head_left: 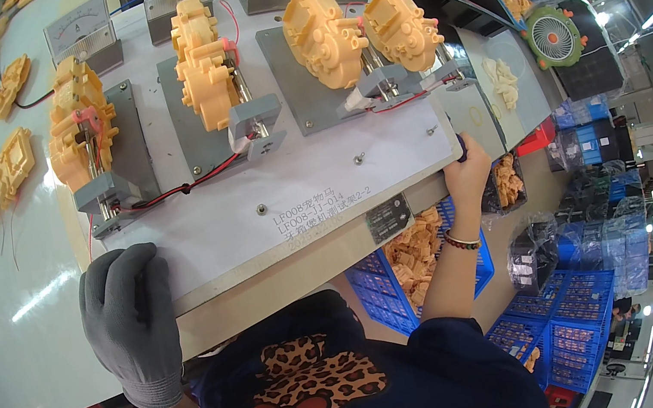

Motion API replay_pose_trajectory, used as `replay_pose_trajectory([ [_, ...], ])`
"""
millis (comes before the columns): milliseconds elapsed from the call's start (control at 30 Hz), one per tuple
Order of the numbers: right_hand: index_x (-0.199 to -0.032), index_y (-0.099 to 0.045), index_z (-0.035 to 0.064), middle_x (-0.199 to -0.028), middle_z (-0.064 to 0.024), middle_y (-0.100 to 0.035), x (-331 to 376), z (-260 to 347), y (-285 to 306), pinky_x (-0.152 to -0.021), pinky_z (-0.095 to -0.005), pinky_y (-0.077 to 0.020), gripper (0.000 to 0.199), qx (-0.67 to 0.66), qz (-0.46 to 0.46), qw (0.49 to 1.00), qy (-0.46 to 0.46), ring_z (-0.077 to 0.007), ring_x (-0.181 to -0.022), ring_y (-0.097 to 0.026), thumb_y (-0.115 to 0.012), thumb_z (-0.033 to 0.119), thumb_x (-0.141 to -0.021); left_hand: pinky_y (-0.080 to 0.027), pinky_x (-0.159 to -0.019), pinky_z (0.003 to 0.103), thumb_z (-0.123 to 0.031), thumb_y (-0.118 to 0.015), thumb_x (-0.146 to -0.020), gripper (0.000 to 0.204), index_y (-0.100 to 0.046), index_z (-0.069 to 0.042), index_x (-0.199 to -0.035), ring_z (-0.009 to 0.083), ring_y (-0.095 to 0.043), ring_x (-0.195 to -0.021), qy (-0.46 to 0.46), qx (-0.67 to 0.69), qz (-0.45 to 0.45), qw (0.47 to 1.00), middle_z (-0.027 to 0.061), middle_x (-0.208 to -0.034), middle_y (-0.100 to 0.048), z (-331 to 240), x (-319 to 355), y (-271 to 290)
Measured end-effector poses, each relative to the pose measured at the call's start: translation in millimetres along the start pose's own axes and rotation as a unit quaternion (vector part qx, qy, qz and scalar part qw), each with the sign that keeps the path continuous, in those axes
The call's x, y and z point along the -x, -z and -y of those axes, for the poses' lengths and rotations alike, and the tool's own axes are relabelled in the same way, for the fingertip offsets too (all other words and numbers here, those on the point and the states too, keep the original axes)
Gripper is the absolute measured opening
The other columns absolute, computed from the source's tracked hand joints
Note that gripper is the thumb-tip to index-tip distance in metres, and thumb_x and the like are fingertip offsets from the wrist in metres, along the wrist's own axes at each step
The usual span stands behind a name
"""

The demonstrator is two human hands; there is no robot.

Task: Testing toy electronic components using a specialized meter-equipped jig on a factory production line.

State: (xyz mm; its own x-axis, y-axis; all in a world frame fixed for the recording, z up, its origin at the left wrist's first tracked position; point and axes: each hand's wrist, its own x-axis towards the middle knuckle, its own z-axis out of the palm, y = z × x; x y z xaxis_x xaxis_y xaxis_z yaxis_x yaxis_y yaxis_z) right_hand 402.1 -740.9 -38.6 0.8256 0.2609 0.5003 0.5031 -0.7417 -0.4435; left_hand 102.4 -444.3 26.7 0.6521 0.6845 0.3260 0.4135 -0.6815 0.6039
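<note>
My left hand (131,326), in a grey knit glove, rests at the near left corner of a white-covered board (322,180). Its fingers are loosely bent, with nothing seen in them. My bare right hand (469,168), with a beaded bracelet on the wrist, is closed at the board's right corner. Something small and dark shows at its fingertips; I cannot make out what. On the board, yellow plastic gearbox housings (79,116), (204,73), (325,36), (402,26) stand on grey metal fixtures (254,116) with red and black wires.
Analog panel meters (80,33) line the board's far side. Loose yellow housings (2,169) lie on the table at left. A blue crate (381,290) of yellow parts stands below the table's near edge. At right are a green fan (553,37) and stacked blue crates (575,326).
</note>
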Motion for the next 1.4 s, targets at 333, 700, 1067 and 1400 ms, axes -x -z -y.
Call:
replay_pose_trajectory([
  [333, -0.078, -0.056, -0.0011, -0.068, -0.0207, -0.055, -4.5, -3.7, 0.8, -0.06, -0.0382, -0.0442, 0.029, 0.039, -0.005, 0.999, -0.001, -0.0375, -0.064, -0.053, -0.071, 0.023, -0.073, -0.047, -0.071, 0.035, 0.001, -0.067, -0.075, 0.016, -0.066, -0.001, -0.091, 0.0273, -0.058, -0.08, -0.025, 0.001, -0.004, 1.0, 0.0122, -0.088, -0.062, 2.1, 0.1, 0.7],
  [700, -0.104, -0.064, 0.0021, -0.108, -0.0133, -0.055, -9.3, 41.3, 22.1, -0.091, -0.0383, -0.0403, 0.022, -0.055, -0.114, 0.986, 0.105, -0.0289, -0.101, -0.053, -0.066, 0.012, -0.084, -0.044, -0.068, 0.037, -0.002, -0.07, -0.072, 0.012, -0.062, -0.003, -0.08, 0.0289, -0.055, -0.076, -0.055, -0.034, -0.009, 0.998, 0.0106, -0.082, -0.058, 6.8, 1.6, -4.8],
  [1067, -0.093, -0.062, 0.0015, -0.086, -0.0084, -0.057, 0.6, 76.7, -2.3, -0.072, -0.0324, -0.0438, 0.013, -0.113, -0.018, 0.991, 0.065, -0.0217, -0.079, -0.053, -0.064, 0.004, -0.08, -0.047, -0.066, 0.039, -0.013, -0.072, -0.075, 0.022, -0.063, -0.007, -0.094, 0.0289, -0.056, -0.08, -0.177, 0.049, 0.041, 0.982, 0.0081, -0.089, -0.058, -59.3, -13.8, -40.2],
  [1400, -0.092, -0.062, 0.0023, -0.08, -0.0086, -0.055, 10.5, 102.0, 1.1, -0.071, -0.0347, -0.0434, 0.017, -0.08, -0.11, 0.98, 0.144, -0.025, -0.08, -0.053, -0.067, 0.003, -0.076, -0.045, -0.064, 0.037, -0.008, -0.073, -0.072, 0.013, -0.061, -0.007, -0.077, 0.027, -0.056, -0.072, -0.18, 0.078, 0.026, 0.98, 0.0067, -0.078, -0.057, -50.6, -14.4, -66.4],
])
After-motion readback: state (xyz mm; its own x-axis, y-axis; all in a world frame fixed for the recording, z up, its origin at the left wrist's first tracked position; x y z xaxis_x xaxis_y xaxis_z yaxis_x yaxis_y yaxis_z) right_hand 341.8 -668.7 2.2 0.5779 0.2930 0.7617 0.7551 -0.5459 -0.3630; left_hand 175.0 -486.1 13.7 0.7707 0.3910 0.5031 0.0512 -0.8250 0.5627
